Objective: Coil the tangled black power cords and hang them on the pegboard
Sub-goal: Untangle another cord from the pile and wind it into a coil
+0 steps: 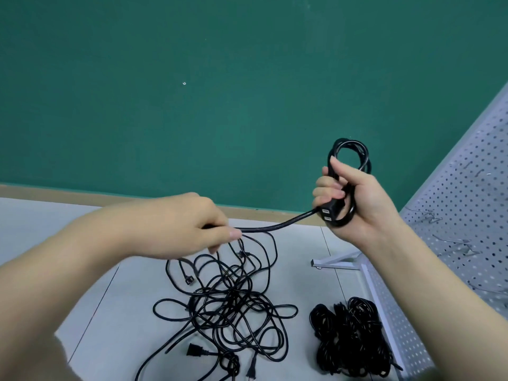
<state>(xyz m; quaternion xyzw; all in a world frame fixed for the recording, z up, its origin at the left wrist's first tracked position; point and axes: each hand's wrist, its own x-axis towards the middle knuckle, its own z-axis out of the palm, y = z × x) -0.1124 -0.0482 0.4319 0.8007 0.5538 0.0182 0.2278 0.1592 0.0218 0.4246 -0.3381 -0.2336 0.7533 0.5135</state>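
My right hand (354, 199) grips a small coil of black power cord (350, 155) together with its socket end (328, 213), held up in front of the green wall. The same cord runs left to my left hand (192, 224), which pinches the strand (275, 226) between thumb and fingers. Below my hands a loose tangle of black cords (233, 303) lies spread on the grey floor, with plugs showing at its near edge. A denser heap of black cords (349, 339) lies to its right. The white pegboard (461, 215) stands at the right.
Metal hooks (428, 218) stick out of the pegboard, and its white foot (335, 262) reaches onto the floor near the cord heap. The green wall (192, 105) with a beige skirting closes the far side.
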